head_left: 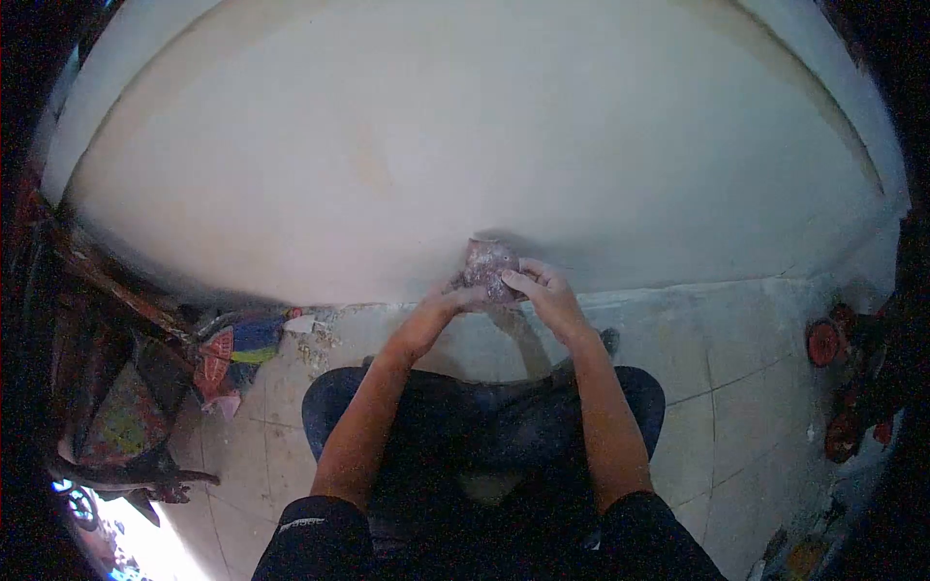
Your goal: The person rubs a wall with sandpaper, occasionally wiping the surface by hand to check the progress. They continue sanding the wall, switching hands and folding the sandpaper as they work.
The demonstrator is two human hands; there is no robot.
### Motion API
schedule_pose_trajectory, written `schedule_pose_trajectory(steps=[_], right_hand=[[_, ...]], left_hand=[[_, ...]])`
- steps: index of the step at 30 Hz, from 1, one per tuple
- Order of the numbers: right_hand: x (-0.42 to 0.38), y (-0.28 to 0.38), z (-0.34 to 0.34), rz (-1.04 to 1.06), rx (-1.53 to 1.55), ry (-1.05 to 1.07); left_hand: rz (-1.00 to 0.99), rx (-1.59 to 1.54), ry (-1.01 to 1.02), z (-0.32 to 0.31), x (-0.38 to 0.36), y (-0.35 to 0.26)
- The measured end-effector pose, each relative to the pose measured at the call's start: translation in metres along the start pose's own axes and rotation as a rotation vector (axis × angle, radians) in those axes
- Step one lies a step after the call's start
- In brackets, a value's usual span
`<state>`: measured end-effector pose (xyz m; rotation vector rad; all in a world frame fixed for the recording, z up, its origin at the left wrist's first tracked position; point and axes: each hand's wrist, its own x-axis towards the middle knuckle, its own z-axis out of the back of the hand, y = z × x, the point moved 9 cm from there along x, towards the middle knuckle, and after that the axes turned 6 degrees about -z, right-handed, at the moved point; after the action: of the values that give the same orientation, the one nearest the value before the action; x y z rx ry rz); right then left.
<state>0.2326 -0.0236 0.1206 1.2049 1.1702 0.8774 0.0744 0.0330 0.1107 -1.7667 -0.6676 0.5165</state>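
Between my two hands is a small reddish-brown piece [491, 263] with whitish, dusty patches, held up close to the pale wall [484, 126]. My left hand [448, 302] grips its lower left side, with the thumb lying across the bottom. On the right, my right hand [544, 290] pinches the lower right edge between thumb and fingers. What the piece is made of cannot be made out. Both forearms reach forward over my dark-clothed lap and knees.
A tiled floor [746, 421] spreads below the wall. At the left lie a red basket-like item [215, 360], blue and yellow-green items, and dark clutter. A round red object [823, 343] stands at the right among dark things. Bright light enters at the lower left.
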Motion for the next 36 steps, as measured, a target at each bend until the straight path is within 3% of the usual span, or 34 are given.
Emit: schedule_pose_trajectory(steps=[4,9,13,15,19,22,24,28,30,34,36], right_hand=[[-0.007,0.012,-0.002,0.057,-0.014,-0.052],[-0.01,0.01,0.001,0.151,-0.048,-0.094],[-0.014,0.017,-0.003,0.179,-0.088,-0.095],[-0.015,0.02,-0.005,0.169,-0.114,-0.118],[-0.018,0.021,-0.006,0.149,-0.148,-0.171],[-0.013,0.019,-0.007,0.16,-0.107,-0.103],[-0.017,0.024,-0.011,0.161,-0.069,-0.081],[-0.022,0.032,-0.013,0.187,-0.026,-0.068],[-0.019,0.03,-0.012,0.181,-0.032,-0.076],[-0.021,0.024,-0.013,0.048,0.009,-0.078],[-0.019,0.023,-0.018,0.064,0.122,-0.041]], left_hand=[[0.037,0.206,-0.173,0.0,-0.007,-0.021],[-0.221,0.409,-0.286,0.016,0.0,-0.02],[-0.211,0.6,-0.321,0.014,-0.008,-0.031],[-0.317,0.694,-0.38,0.012,-0.011,-0.041],[-0.242,0.708,-0.443,0.017,-0.014,-0.04],[-0.331,0.529,-0.378,0.021,-0.003,-0.029],[-0.355,0.104,-0.414,0.016,-0.005,-0.034],[-0.287,0.274,-0.422,0.012,-0.015,-0.058],[-0.287,0.513,-0.441,0.013,-0.018,-0.068],[-0.397,0.563,-0.458,0.013,-0.019,-0.072],[-0.241,0.386,-0.432,0.015,-0.018,-0.062]])
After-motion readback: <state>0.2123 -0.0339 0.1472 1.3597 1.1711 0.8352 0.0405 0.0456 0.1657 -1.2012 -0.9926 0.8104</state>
